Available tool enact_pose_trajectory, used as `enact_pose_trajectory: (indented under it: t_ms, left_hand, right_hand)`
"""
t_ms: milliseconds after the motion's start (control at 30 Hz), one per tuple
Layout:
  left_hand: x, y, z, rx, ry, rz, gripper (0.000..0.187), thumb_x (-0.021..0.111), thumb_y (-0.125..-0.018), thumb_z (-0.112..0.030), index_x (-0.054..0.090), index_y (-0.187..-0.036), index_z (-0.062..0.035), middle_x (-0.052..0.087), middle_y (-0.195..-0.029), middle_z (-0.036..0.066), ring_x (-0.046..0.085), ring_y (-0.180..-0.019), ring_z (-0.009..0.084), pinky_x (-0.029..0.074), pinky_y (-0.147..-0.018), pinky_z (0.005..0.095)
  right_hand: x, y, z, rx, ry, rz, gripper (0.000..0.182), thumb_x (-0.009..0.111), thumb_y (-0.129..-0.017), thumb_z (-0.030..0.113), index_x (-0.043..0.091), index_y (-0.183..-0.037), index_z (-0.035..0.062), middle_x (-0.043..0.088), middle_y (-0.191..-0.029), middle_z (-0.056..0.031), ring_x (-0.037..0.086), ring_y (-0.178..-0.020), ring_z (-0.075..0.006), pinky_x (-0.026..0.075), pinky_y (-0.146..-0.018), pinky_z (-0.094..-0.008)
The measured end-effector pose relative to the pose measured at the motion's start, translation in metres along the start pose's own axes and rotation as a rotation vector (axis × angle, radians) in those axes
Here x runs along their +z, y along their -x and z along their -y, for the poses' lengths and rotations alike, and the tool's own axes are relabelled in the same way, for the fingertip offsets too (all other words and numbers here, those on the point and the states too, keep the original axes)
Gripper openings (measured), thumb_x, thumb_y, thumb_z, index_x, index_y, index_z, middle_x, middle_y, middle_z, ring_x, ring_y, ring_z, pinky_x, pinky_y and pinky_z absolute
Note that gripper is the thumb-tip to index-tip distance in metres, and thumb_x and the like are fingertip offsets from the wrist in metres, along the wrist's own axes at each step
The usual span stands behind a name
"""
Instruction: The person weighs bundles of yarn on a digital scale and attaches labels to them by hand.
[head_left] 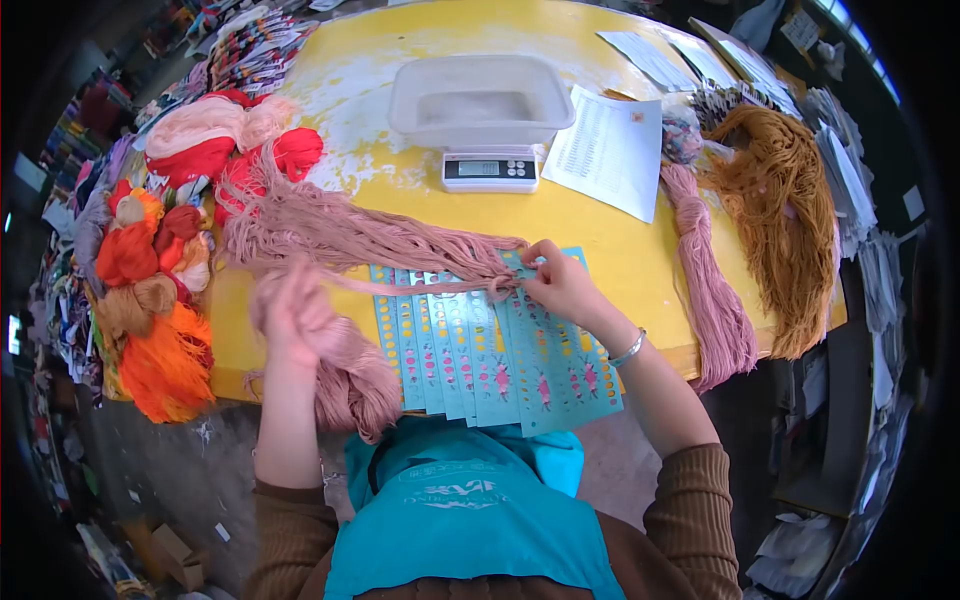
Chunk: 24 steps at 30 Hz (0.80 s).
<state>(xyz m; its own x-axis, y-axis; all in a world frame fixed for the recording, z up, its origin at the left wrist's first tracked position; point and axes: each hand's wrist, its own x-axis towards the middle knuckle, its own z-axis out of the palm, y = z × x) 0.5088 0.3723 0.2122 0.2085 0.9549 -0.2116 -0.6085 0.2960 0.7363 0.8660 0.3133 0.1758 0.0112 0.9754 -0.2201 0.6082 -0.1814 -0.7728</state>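
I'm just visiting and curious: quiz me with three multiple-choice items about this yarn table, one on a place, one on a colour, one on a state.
1. Where does the scale stand?
A. on the floor
B. on the yellow table, beyond the cards
C. on the person's lap

2. What colour is the yarn between the hands?
A. dusty pink
B. green
C. black

3. What is the right hand doing?
A. resting flat, empty
B. pinching a yarn strand over the blue cards
C. pressing scale buttons

Answers: 1 B, it sits on the table under a clear tub. 2 A, the skein is pink. 3 B, its fingers close on the strand.
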Motion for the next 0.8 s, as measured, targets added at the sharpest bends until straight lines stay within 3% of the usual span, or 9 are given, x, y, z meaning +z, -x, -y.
enact_pose_trajectory:
  t_ms: [33, 67, 133, 233, 333, 367, 467, 633, 800]
  left_hand:
    - [0.01, 0.002, 0.009, -0.055, -0.164, -0.11, 0.013, 0.057, -0.096, -0.022, 0.059, -0.099, -0.0093, 0.046, -0.065, -0.005, 0.031, -0.04, 0.0045, 0.022, -0.035, 0.0212]
    - [0.003, -0.004, 0.014, -0.209, -0.366, 0.013, 0.014, 0.061, -0.094, -0.021, 0.059, -0.101, -0.009, 0.052, -0.075, -0.001, 0.045, -0.052, 0.0059, 0.034, -0.043, 0.0209]
    - [0.012, -0.009, 0.054, -0.036, -0.706, 0.116, 0.019, 0.065, -0.092, -0.017, 0.06, -0.107, -0.0068, 0.053, -0.074, -0.001, 0.045, -0.055, 0.0063, 0.043, -0.053, 0.0229]
    - [0.009, -0.023, 0.093, 0.378, -1.231, 0.345, 0.029, 0.068, -0.087, -0.01, 0.056, -0.113, -0.0049, 0.057, -0.091, 0.006, 0.056, -0.091, 0.0168, 0.047, -0.081, 0.0314]
    - [0.012, -0.044, 0.107, 0.431, -1.674, 0.332, 0.023, 0.062, -0.085, -0.02, 0.06, -0.098, -0.002, 0.059, -0.094, 0.017, 0.058, -0.091, 0.0317, 0.047, -0.082, 0.0425]
    - [0.011, -0.044, 0.113, 0.581, -1.684, 0.3, 0.024, 0.062, -0.082, -0.022, 0.061, -0.094, -0.0012, 0.06, -0.093, 0.02, 0.058, -0.091, 0.0382, 0.046, -0.083, 0.047]
    - [0.022, -0.04, 0.11, 0.625, -1.795, 0.301, 0.023, 0.063, -0.087, -0.021, 0.058, -0.097, -0.0014, 0.058, -0.092, 0.017, 0.056, -0.09, 0.0342, 0.046, -0.081, 0.0437]
    - [0.045, -0.025, 0.104, 0.552, -1.636, 0.316, 0.02, 0.06, -0.089, -0.022, 0.059, -0.095, -0.0033, 0.057, -0.092, 0.017, 0.056, -0.089, 0.0358, 0.045, -0.08, 0.0459]
    - [0.069, -0.038, 0.091, 0.33, -1.679, 0.453, 0.018, 0.059, -0.088, -0.021, 0.06, -0.094, -0.004, 0.06, -0.089, 0.015, 0.057, -0.085, 0.0341, 0.046, -0.079, 0.0427]
  right_hand:
    - [-0.001, 0.005, 0.003, -0.035, 0.001, 0.002, 0.03, 0.064, -0.083, 0.018, 0.055, -0.106, 0.0018, 0.066, -0.082, -0.0151, 0.066, -0.073, -0.0285, 0.051, -0.067, -0.0371]
    - [0.001, 0.006, 0.004, -0.033, 0.006, 0.005, 0.03, 0.064, -0.083, 0.018, 0.055, -0.106, 0.0018, 0.066, -0.082, -0.0151, 0.066, -0.073, -0.0285, 0.051, -0.067, -0.0371]
    - [0.005, 0.009, 0.003, -0.239, 0.16, -0.095, 0.027, 0.064, -0.078, 0.01, 0.056, -0.102, 0.002, 0.064, -0.081, -0.0147, 0.065, -0.073, -0.0301, 0.051, -0.066, -0.0394]
    - [0.016, 0.002, -0.004, -0.413, 0.368, -0.201, 0.019, 0.064, -0.077, 0.008, 0.057, -0.094, 0.0022, 0.063, -0.08, -0.0148, 0.064, -0.072, -0.0318, 0.051, -0.064, -0.0404]
    - [0.023, -0.005, -0.008, -0.426, 0.34, -0.233, 0.013, 0.063, -0.077, 0.006, 0.057, -0.088, 0.002, 0.062, -0.079, -0.0159, 0.063, -0.07, -0.0337, 0.051, -0.063, -0.0408]
    - [0.024, -0.005, -0.009, -0.427, 0.34, -0.227, 0.013, 0.063, -0.077, 0.006, 0.057, -0.088, 0.002, 0.062, -0.079, -0.0159, 0.063, -0.07, -0.0337, 0.051, -0.063, -0.0408]
    - [0.021, -0.007, -0.019, -0.371, 0.193, -0.22, 0.006, 0.062, -0.079, 0.005, 0.057, -0.083, 0.0018, 0.062, -0.077, -0.0118, 0.063, -0.065, -0.0252, 0.051, -0.059, -0.0362]
    - [0.008, -0.008, -0.025, -0.064, -0.697, -0.053, 0.002, 0.055, -0.085, 0.0, 0.053, -0.085, 0.0015, 0.058, -0.074, -0.0003, 0.051, -0.06, -0.0057, 0.046, -0.056, -0.0241]
    - [0.022, -0.009, -0.033, -0.244, -0.489, -0.258, 0.004, 0.05, -0.084, 0.0, 0.052, -0.085, 0.0025, 0.06, -0.074, -0.0042, 0.054, -0.057, -0.0137, 0.047, -0.055, -0.0305]
